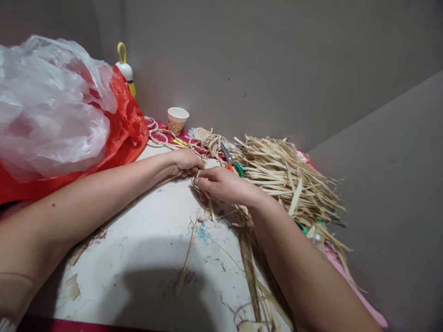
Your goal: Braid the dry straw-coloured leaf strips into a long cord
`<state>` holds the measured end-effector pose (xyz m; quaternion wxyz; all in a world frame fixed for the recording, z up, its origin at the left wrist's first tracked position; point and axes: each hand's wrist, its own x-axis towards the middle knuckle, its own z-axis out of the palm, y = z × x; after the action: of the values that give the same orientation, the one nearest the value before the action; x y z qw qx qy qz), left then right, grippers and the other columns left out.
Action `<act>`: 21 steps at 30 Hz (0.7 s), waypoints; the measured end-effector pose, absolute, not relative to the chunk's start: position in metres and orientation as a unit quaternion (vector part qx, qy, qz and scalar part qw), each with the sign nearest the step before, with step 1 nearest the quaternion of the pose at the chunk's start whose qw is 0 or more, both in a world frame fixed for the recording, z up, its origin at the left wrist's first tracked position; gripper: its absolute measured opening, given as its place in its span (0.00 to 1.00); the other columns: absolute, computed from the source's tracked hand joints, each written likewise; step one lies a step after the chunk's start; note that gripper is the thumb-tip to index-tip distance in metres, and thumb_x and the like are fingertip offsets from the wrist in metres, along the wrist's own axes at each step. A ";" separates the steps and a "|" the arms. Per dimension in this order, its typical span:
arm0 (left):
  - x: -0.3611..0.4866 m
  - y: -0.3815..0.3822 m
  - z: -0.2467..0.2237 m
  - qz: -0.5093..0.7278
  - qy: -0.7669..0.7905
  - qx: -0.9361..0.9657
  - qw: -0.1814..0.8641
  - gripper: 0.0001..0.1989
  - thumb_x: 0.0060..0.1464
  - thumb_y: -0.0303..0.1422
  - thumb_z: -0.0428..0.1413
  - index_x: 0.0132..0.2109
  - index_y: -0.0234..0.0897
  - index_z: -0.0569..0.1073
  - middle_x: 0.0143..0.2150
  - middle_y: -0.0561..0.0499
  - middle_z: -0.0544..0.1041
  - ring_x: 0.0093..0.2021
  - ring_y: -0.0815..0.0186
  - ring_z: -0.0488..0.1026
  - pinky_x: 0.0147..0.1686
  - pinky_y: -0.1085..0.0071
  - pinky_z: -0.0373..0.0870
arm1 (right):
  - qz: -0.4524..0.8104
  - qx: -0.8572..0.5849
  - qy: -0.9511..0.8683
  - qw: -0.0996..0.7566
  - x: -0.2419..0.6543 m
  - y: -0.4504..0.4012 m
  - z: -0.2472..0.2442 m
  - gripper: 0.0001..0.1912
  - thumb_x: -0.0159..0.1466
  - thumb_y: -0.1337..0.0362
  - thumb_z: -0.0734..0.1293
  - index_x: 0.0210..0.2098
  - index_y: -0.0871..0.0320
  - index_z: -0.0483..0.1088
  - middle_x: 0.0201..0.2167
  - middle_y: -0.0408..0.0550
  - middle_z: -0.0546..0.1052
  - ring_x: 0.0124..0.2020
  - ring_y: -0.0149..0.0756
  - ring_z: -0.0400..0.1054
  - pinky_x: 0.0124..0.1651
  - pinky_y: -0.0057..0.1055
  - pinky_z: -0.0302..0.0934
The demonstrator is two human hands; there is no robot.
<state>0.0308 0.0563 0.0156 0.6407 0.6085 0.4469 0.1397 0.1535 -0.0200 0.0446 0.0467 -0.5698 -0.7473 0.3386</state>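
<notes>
My left hand and my right hand meet above the middle of the white tabletop. Both have their fingers closed on pale dried straw strips, whose loose ends hang below my right hand. The exact grip is partly hidden behind the fingers. Just beyond my hands lies a braided straw cord, with a coiled piece among it. Scissors with orange and green handles rest near my right hand, against a big bundle of dried straw.
A red plastic bag and a clear plastic bag bulk up at the left. Behind them stands a white and yellow bottle. A paper cup is near the grey wall. Straw scraps litter the tabletop.
</notes>
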 end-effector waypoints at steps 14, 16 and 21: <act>0.023 0.071 0.011 0.101 0.423 0.575 0.693 0.13 0.44 0.23 0.55 0.15 0.34 0.63 0.11 0.58 0.56 0.11 0.78 0.48 0.11 0.78 0.41 | 0.491 -0.635 -0.457 0.383 0.205 0.017 0.028 0.13 0.66 0.66 0.60 0.26 0.63 0.67 0.16 0.44 0.73 0.09 0.19 0.54 0.10 0.18 0.43; 0.024 0.070 0.012 0.102 0.438 0.578 0.681 0.13 0.44 0.25 0.55 0.15 0.34 0.64 0.10 0.58 0.56 0.11 0.78 0.49 0.11 0.78 0.42 | 0.494 -0.637 -0.445 0.391 0.203 0.019 0.022 0.12 0.66 0.70 0.59 0.26 0.63 0.66 0.16 0.43 0.73 0.09 0.19 0.54 0.09 0.18 0.43; 0.024 0.065 0.017 0.109 0.445 0.577 0.676 0.14 0.45 0.25 0.55 0.16 0.34 0.64 0.10 0.59 0.55 0.11 0.78 0.48 0.11 0.78 0.42 | 0.513 -0.623 -0.445 0.388 0.194 0.019 0.017 0.10 0.62 0.73 0.62 0.24 0.63 0.65 0.20 0.46 0.76 0.10 0.20 0.58 0.09 0.18 0.45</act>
<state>0.0235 0.0651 0.0173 0.6764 0.5768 0.4447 0.1093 0.1938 0.0191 0.0166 0.3877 -0.6231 -0.4455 0.5128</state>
